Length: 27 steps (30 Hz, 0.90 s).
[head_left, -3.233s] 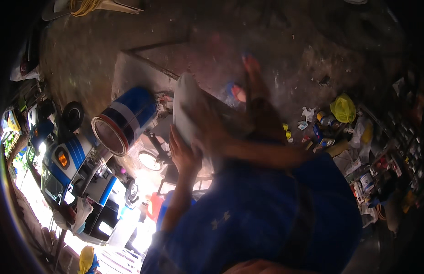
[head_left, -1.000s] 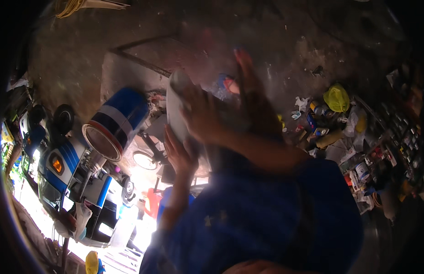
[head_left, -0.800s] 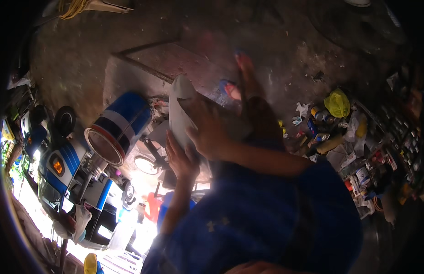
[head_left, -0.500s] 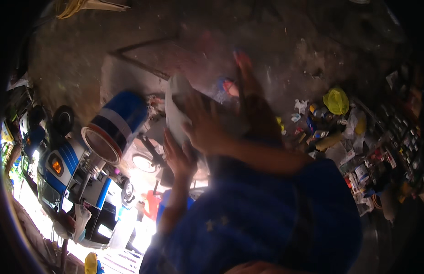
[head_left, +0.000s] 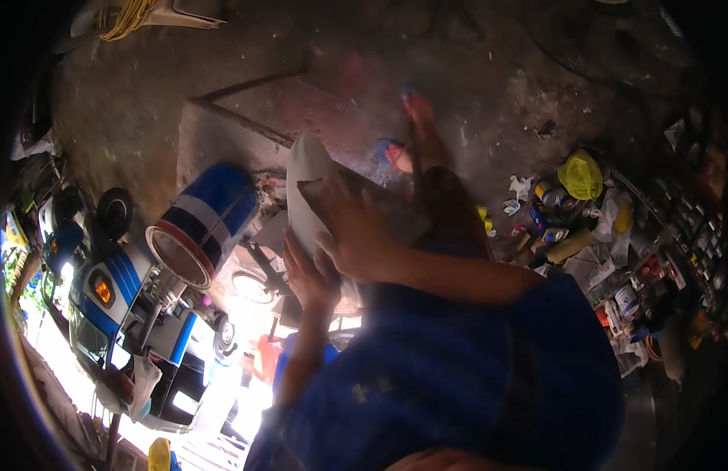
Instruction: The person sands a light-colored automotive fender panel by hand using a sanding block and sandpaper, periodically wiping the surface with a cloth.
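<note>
A pale grey, smooth curved panel (head_left: 303, 222) leans in front of my body, its rounded end pointing away from me. My left hand (head_left: 311, 275) holds its lower left edge, fingers stretched along the side and the thumb near the right hand. Across the upper face lies my right hand (head_left: 354, 239), fingers pressed down on a dark flat sheet (head_left: 311, 191) that looks like sandpaper. Only a corner of the sheet shows; the fingers cover the rest. The panel's right part is in shadow behind the right hand and forearm.
A blue and white drum (head_left: 211, 206) lies tilted to the left. Beyond it stands a blue and white vehicle (head_left: 117, 286) with an orange lamp. Cans, scraps and a yellow plastic bag (head_left: 580, 177) litter the floor at right. Sandalled feet (head_left: 397, 155) are ahead.
My right hand has shifted slightly on the panel and shows less blur. The left hand keeps its place at the edge. The whole view has moved a little.
</note>
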Tool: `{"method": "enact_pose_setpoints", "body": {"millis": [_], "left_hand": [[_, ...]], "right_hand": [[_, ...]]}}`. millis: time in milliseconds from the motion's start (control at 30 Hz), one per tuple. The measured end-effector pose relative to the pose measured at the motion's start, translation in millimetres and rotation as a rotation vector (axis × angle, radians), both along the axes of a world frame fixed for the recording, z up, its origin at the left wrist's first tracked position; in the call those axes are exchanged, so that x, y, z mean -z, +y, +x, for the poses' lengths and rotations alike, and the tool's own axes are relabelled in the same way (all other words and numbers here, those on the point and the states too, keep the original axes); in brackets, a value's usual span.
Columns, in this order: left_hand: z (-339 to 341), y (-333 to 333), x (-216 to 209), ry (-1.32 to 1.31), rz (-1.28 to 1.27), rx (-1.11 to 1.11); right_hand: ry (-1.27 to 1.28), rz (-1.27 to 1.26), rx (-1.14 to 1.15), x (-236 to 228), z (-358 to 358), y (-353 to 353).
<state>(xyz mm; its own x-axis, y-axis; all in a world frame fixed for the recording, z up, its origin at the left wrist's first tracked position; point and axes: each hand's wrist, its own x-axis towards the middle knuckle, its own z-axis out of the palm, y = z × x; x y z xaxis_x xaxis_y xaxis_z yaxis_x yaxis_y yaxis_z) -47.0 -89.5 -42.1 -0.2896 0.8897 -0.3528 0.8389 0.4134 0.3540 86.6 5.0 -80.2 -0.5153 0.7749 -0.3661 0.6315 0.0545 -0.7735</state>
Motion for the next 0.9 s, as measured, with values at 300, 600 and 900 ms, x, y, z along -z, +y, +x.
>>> {"method": "enact_pose_setpoints", "body": {"millis": [300,600,900], "left_hand": [[-3,1,10,0.043,0.065,0.061],[1,1,3,-0.004,0.065,0.041],[-2,-6,2,-0.009,0.04,0.01]], "right_hand": [[-0.014,0.049,-0.088,13,-1,0],[-0.011,-0.006,-0.127,28,7,12],[0.105,0.056,-0.02,19,-2,2]]}}
